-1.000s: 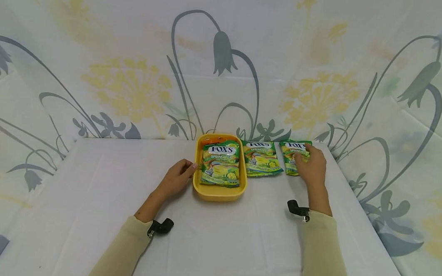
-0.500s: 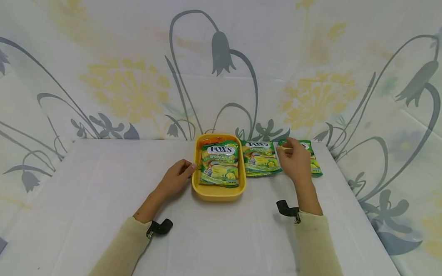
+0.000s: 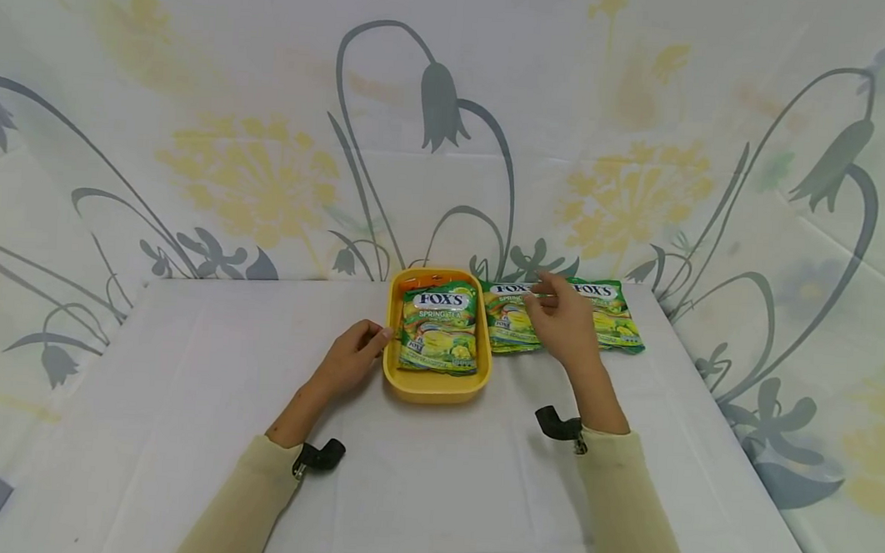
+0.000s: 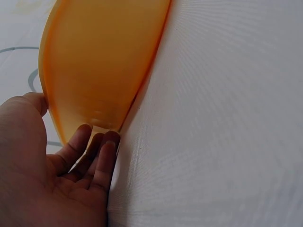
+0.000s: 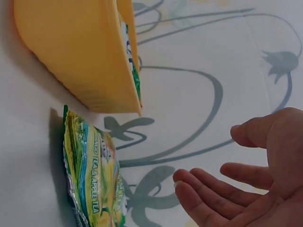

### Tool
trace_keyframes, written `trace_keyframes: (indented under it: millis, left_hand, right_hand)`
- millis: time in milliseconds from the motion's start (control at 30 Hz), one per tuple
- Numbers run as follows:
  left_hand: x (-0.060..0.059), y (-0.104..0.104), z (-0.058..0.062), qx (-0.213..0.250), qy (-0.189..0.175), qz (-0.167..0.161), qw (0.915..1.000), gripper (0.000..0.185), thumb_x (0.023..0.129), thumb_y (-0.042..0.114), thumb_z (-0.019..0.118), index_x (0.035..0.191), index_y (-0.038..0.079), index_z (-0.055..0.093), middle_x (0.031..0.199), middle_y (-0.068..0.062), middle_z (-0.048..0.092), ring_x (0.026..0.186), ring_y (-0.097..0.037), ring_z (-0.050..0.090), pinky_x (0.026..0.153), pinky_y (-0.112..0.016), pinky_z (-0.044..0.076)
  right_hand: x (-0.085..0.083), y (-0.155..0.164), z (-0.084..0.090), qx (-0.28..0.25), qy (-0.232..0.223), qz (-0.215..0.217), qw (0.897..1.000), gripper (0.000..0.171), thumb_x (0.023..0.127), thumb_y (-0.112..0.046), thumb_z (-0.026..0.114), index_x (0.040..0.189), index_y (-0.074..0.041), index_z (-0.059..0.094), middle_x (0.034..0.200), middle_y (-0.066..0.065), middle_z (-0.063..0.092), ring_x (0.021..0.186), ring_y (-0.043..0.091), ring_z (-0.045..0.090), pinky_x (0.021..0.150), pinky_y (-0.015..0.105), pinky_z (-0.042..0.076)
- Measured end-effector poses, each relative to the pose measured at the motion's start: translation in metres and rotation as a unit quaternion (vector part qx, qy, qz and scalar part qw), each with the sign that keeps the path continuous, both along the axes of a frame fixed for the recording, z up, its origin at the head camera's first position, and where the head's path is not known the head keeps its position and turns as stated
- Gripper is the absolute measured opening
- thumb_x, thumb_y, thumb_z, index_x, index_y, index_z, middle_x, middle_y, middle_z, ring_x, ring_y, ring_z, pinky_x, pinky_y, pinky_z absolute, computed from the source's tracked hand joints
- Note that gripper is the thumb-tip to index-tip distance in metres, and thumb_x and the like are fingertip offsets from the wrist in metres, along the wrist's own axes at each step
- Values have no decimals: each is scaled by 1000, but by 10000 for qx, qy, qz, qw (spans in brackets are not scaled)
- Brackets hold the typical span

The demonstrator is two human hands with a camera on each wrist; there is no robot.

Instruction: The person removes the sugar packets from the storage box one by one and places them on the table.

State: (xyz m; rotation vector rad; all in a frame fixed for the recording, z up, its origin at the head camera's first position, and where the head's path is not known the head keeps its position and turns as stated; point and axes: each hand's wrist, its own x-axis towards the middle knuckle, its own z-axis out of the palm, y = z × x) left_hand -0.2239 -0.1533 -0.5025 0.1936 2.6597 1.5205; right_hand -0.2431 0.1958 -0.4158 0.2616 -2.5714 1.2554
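Right hand (image 3: 566, 325), relaxed, shifted left above white cloth (image 3: 424, 493); left hand (image 3: 346, 357) loosely touches tub (image 3: 436, 390).

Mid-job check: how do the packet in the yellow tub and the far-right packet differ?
The tub packet sits inside the yellow tub; the far-right packet is outside it, on the white tabletop.
In the head view, the tub packet's front is uncovered, while the right hand hides the far-right packet's left part.
Both are green with a FOX'S logo.
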Motion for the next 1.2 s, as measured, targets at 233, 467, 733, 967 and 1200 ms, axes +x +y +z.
trace_keyframes:
  millis: [233, 467, 733, 967, 1200]
  left_hand:
    - [-1, -1, 1, 43, 58, -49, 10000, 46, 112, 48, 51, 123, 5, 63, 107, -11, 68, 96, -23, 61, 87, -37, 50]
    - [-1, -1, 2, 92, 73, -74, 9999, 46, 112, 47, 50, 123, 4, 62, 108, -11, 67, 96, -23, 60, 87, -37, 50]
    - [-2, 0, 4, 98, 105, -89, 9999, 45, 112, 46, 51, 123, 4, 62, 107, -12, 67, 96, -23, 60, 86, -37, 50]
    - [-1, -2, 2, 91, 68, -92, 9999, 46, 112, 47, 50, 123, 5, 62, 107, -11, 67, 96, -23, 61, 85, -36, 51]
    - [0, -1, 1, 129, 42, -59, 9999, 45, 112, 47, 51, 123, 5, 63, 109, -11, 68, 97, -24, 63, 87, -39, 52]
  right_hand:
    - [6, -17, 3, -108, 95, 376, 9992, 47, 105, -15, 65, 148, 2, 56, 128, 25, 71, 111, 43, 72, 95, 55, 58]
    - [11, -35, 3, 28, -59, 579, 9983, 46, 105, -15, 66, 146, 2, 57, 130, 23, 70, 112, 38, 73, 96, 51, 59]
    - [18, -56, 0, -70, -282, 913, 9954, 47, 104, -13, 68, 147, 1, 56, 133, 25, 67, 114, 36, 73, 94, 47, 60]
    - [28, -73, -3, -28, -863, 1367, 9868, 58, 104, -16, 66, 153, 7, 46, 148, 27, 57, 129, 41, 64, 103, 50, 55]
    - [33, -82, -8, -32, -1586, 1566, 9748, 71, 105, -24, 67, 161, 3, 35, 159, 26, 46, 141, 43, 53, 111, 54, 49]
